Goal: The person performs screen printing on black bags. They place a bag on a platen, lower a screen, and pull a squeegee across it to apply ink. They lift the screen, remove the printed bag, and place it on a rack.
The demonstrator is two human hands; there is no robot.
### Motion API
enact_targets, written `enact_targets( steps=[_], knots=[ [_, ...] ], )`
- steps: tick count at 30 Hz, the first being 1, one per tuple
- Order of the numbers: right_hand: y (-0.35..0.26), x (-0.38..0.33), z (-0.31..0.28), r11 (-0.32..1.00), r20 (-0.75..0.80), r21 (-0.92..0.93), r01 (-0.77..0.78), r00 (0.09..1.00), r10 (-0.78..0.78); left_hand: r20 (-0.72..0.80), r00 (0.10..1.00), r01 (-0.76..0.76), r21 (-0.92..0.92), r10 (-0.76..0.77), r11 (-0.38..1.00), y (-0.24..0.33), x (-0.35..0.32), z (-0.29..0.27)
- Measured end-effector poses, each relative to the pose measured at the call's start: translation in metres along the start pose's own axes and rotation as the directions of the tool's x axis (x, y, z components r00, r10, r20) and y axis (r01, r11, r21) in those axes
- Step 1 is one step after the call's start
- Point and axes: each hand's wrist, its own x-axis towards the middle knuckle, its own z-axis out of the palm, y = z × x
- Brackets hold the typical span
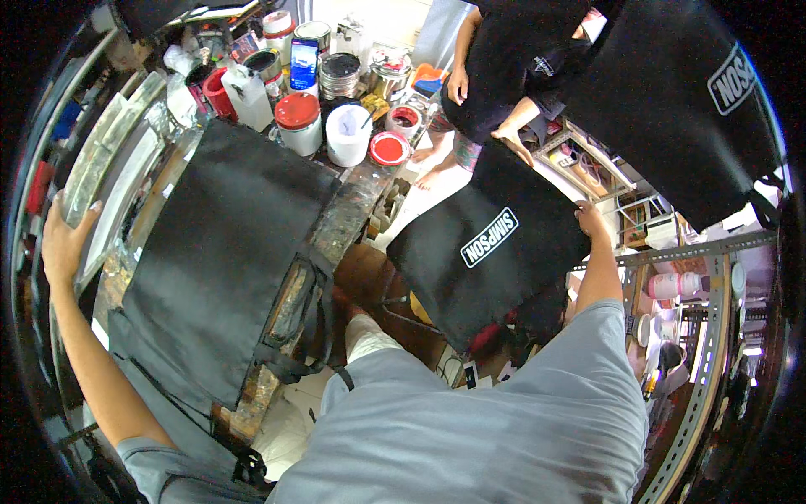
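My left hand (67,248) grips the edge of a long pale frame (113,172) at the far left, thumb on one side; its other fingers are partly hidden. Pinched at its right edge by my right hand (594,223) is a black fabric bag (437,273) with a white printed logo, hanging tilted at centre right. Another person's hand (514,143) is at the far edge of that bag. Between my arms a second black bag (227,260), plain on its upper face, lies flat on the workbench, its strap (315,323) drooping over the bench's right edge.
Several paint tubs and cans crowd the bench's far end, among them a red-lidded tub (298,113) and an open white tub (348,134). A phone (304,65) stands there upright. Another printed black bag (672,109) hangs at upper right, above a metal shelf (714,353).
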Motion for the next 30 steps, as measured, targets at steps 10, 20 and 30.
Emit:
enact_targets(
  steps=[10, 20, 30],
  knots=[
    [-0.081, -0.003, 0.039, 0.849, -0.317, -0.387, -0.36, 0.916, 0.244, 0.002, 1.0, -0.026, -0.018, 0.026, 1.0, 0.008, -0.013, 0.003],
    [-0.626, -0.236, -0.092, -0.08, -0.762, 0.181, 0.98, 0.088, -0.641, -0.042, 0.998, 0.053, -0.064, -0.056, 0.997, 0.053, -0.065, -0.016],
    [-0.9, -0.28, -0.077, -0.178, -0.51, -0.166, 0.97, -0.239, -0.826, -0.175, 0.983, 0.032, -0.085, -0.047, 0.996, 0.046, -0.071, 0.003]
  ],
)
